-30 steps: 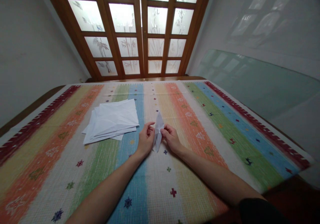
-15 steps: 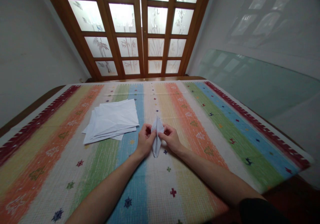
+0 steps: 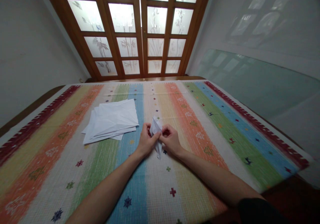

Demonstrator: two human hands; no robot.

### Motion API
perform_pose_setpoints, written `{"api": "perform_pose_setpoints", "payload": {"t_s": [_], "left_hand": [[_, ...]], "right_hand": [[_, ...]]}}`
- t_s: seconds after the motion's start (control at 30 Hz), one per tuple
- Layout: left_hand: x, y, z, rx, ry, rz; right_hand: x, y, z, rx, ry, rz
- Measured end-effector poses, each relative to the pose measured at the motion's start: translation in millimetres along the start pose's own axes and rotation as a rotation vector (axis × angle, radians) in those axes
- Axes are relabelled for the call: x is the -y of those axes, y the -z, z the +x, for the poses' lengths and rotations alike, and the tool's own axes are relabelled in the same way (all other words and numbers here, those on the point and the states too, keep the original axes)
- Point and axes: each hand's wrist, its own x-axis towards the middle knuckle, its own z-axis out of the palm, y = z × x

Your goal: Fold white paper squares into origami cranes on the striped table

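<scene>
A small folded piece of white paper (image 3: 156, 130) is held upright over the striped tablecloth (image 3: 205, 130), its lower tip pointing down at the cloth. My left hand (image 3: 145, 142) pinches its left side with closed fingers. My right hand (image 3: 171, 140) pinches its right side, thumb and fingers pressed together on the fold. Both forearms reach in from the near edge.
A loose stack of white paper sheets (image 3: 112, 120) lies on the cloth left of my hands. A wooden-framed glass door (image 3: 142, 30) stands beyond the table's far edge. A glass panel (image 3: 252, 84) leans against the wall on the right.
The paper's upper point has been folded down, so the piece is shorter. Both hands have closed in tighter on it and shifted slightly toward me.
</scene>
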Motion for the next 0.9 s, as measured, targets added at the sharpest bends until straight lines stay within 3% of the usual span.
{"api": "perform_pose_setpoints", "payload": {"t_s": [0.47, 0.7, 0.9], "left_hand": [[-0.1, 7.2, 5.4, 0.067, -0.004, 0.022], [-1.0, 1.3, 3.5, 0.022, 0.089, -0.162], [0.1, 3.8, 5.9, 0.097, 0.124, -0.158]], "right_hand": [[6.5, 6.9, 7.7, -0.048, -0.005, 0.019], [4.1, 5.6, 8.7, 0.056, 0.021, 0.048], [7.7, 7.3, 8.1, 0.091, 0.027, -0.006]]}}
